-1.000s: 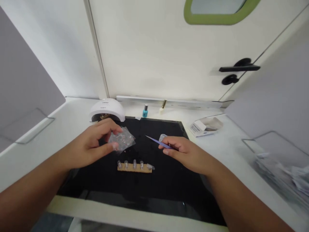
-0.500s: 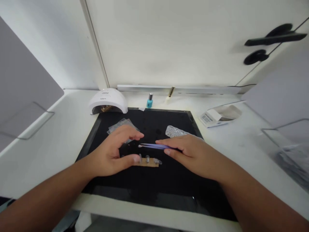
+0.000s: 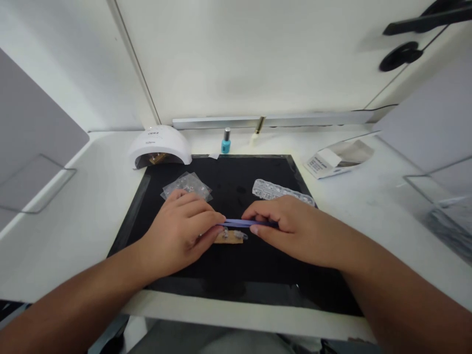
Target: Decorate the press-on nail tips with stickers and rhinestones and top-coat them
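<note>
Over the black mat (image 3: pixel 254 268), my right hand (image 3: pixel 295 226) holds slim purple tweezers (image 3: pixel 238 223) level between thumb and fingers. Their tip end points left and disappears at my left hand (image 3: pixel 188 223), whose thumb and fingertips are pinched together there. Whether a small piece sits in that pinch is hidden. Just below the tweezers lies a tan strip (image 3: pixel 226 239) with clear nail-shaped pieces on it, one of them (image 3: pixel 240 235) at its right end. My left hand covers the strip's left part.
Clear packets (image 3: pixel 191 184) lie behind my left hand, and a clear compartment case (image 3: pixel 275 189) behind my right. Further back stand a white lamp (image 3: pixel 160 142), a turquoise bottle (image 3: pixel 226 142) and a gold-capped bottle (image 3: pixel 259 126). An open white box (image 3: pixel 337 160) rests at the right.
My left hand has closed from a spread pose into a pinch at the tweezers' tip, now hidden. My right hand still holds the tweezers. The camera view has shifted slightly.
</note>
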`<state>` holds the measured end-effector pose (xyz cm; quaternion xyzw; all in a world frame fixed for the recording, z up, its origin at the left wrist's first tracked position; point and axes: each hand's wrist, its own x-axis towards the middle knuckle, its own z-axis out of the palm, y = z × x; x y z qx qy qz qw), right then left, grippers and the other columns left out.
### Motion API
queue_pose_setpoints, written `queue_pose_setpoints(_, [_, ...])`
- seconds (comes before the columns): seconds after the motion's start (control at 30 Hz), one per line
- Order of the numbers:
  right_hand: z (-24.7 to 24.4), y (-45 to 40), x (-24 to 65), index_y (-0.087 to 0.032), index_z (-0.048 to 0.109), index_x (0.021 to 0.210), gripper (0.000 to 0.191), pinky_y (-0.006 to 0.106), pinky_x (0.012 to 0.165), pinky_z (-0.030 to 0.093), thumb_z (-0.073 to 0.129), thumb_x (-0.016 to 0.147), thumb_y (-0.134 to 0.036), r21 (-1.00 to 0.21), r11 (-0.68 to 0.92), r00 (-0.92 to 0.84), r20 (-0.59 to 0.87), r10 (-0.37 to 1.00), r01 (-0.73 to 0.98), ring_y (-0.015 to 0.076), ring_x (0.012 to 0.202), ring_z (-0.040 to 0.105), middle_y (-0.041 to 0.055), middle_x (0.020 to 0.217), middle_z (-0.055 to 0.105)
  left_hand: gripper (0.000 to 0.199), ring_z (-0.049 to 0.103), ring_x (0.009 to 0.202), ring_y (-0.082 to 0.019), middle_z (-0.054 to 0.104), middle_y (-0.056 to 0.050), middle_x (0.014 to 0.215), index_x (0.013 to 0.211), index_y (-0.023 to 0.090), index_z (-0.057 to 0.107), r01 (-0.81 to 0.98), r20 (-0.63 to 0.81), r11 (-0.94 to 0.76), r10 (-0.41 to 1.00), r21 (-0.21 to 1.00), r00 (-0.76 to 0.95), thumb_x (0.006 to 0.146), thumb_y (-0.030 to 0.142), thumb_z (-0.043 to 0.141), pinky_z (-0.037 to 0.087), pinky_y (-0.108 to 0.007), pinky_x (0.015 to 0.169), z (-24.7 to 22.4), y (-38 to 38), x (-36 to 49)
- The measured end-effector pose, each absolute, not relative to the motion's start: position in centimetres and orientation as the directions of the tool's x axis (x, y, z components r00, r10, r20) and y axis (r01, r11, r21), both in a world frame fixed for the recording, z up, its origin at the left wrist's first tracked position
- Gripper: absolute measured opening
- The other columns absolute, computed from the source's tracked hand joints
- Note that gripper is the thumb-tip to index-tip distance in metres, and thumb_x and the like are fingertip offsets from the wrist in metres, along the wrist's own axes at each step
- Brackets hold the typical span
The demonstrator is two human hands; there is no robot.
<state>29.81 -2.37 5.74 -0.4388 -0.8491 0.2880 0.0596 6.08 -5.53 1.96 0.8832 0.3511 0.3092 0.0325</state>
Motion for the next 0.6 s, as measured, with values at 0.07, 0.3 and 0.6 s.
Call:
queue_pose_setpoints(0.07, [5.9,-2.3,29.9,-0.023,0.071,0.092,0.017,0.026,0.051,0.039,0.057,0.081,-0.027,-0.633,0.381,-0.594,-0.158,0.789,0.674,0.0139,0.054,0.056,-0.0008,0.064,0.065,0.007,0.063,0.076,-0.018,0.074,-0.003,0.084,0.095,0.02,0.067,0.595,0.561,-0.766,0.611,0.242,0.558,0.094,0.021,0.06,0.041,-0.036,0.073,2.0,-5.5,6.0])
queue_pose_setpoints(0.3, [6.3,-1.4,32.3,-0.023,0.066,0.105,0.033,0.026,0.048,0.048,0.071,0.073,-0.032,-0.946,0.087,-0.691,-0.163,0.704,0.312,0.013,0.056,0.058,0.0004,0.075,0.065,0.006,0.065,0.073,-0.015,0.072,-0.003,0.08,0.093,0.018,0.066,0.496,0.642,-0.776,0.615,0.389,0.458,0.088,0.015,0.067,0.047,-0.034,0.072,2.1,-5.2,5.7])
queue_pose_setpoints(0.6, [2.8,-2.8,30.9,-0.021,0.068,0.099,0.031,0.028,0.057,0.051,0.078,0.077,-0.041,-0.963,0.003,-0.626,0.177,0.759,-0.269,0.014,0.058,0.063,-0.0011,0.069,0.065,0.002,0.065,0.072,-0.015,0.071,-0.002,0.077,0.087,0.02,0.067,0.437,0.624,-0.692,0.716,0.574,0.313,0.088,0.019,0.068,0.05,-0.031,0.068,3.6,-6.7,7.0])
